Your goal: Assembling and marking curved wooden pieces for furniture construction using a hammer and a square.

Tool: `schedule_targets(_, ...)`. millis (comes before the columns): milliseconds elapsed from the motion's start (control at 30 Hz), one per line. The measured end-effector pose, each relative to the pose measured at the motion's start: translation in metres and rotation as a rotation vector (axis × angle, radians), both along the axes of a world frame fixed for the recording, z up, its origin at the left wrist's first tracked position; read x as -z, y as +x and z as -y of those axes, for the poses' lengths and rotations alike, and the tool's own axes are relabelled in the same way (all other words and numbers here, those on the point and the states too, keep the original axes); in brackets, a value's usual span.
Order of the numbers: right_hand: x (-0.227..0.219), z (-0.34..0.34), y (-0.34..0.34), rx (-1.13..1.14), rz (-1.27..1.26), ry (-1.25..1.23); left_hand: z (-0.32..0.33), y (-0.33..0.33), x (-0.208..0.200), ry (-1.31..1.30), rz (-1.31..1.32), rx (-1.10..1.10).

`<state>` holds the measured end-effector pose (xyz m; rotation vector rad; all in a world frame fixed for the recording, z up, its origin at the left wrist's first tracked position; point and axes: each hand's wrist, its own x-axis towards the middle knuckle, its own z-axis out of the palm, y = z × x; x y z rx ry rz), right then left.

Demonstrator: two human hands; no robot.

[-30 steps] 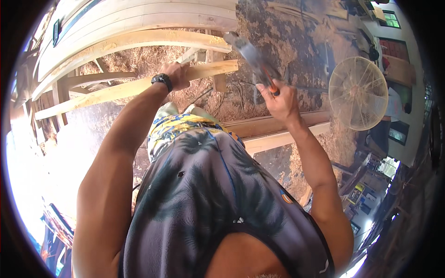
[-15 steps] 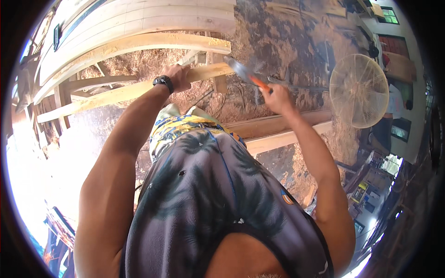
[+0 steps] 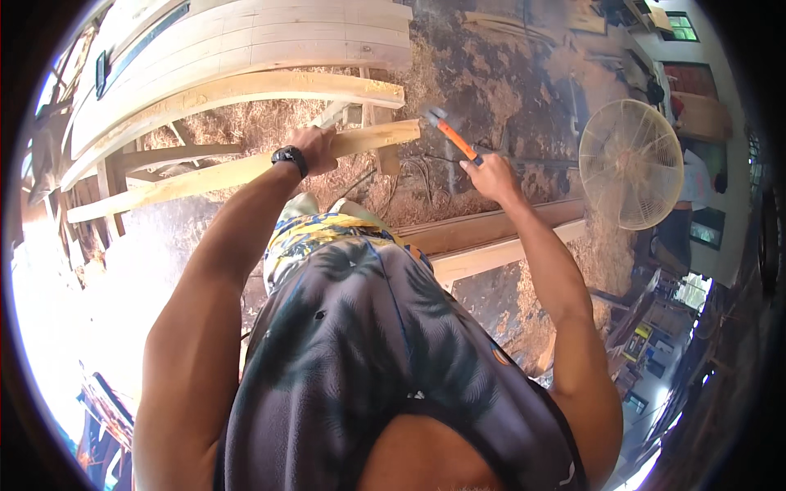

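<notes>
My left hand (image 3: 313, 150), with a black watch at the wrist, is closed over a long pale wooden beam (image 3: 381, 136) near its right end. The beam rests on wooden supports and runs off to the left. In my right hand (image 3: 494, 177) is a hammer (image 3: 456, 139) with an orange handle, gripped at the dark lower end. Its blurred metal head shows just to the right of the beam's end, apart from it in the picture.
Beyond the held beam lie a second pale beam (image 3: 286, 85) and a broad panel of planks (image 3: 303, 34). A large round fan (image 3: 630, 164) stands at the right. Timbers (image 3: 508, 254) lie on the shaving-strewn floor to the right of my legs. A person (image 3: 692, 184) is at the far right.
The hammer head has moved from the beam's end to a spot a little right of it. My left hand stays on the beam, which appears slightly lower in the picture.
</notes>
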<state>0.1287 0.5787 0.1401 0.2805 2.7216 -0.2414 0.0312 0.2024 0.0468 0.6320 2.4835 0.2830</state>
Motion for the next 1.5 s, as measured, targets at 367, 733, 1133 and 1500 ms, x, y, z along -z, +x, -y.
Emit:
schedule_targets(367, -0.011, -0.013, 0.004, 0.05, 0.099, 0.056, 0.007, 0.004, -0.005, 0.003, 0.002, -0.046)
schedule_targets(733, 0.033, -0.045, -0.036, -0.087, 0.244, 0.234, 0.0, 0.003, 0.007, -0.058, -0.035, 0.045)
schedule_targets(1133, 0.029, -0.057, -0.095, -0.404, 0.164, 0.15, -0.005, 0.002, 0.007, -0.052, -0.025, -0.044)
schedule_targets(1500, 0.079, -0.089, -0.111, -0.473, 0.328, 0.06, 0.011, 0.004, 0.028, 0.184, -0.049, -0.04)
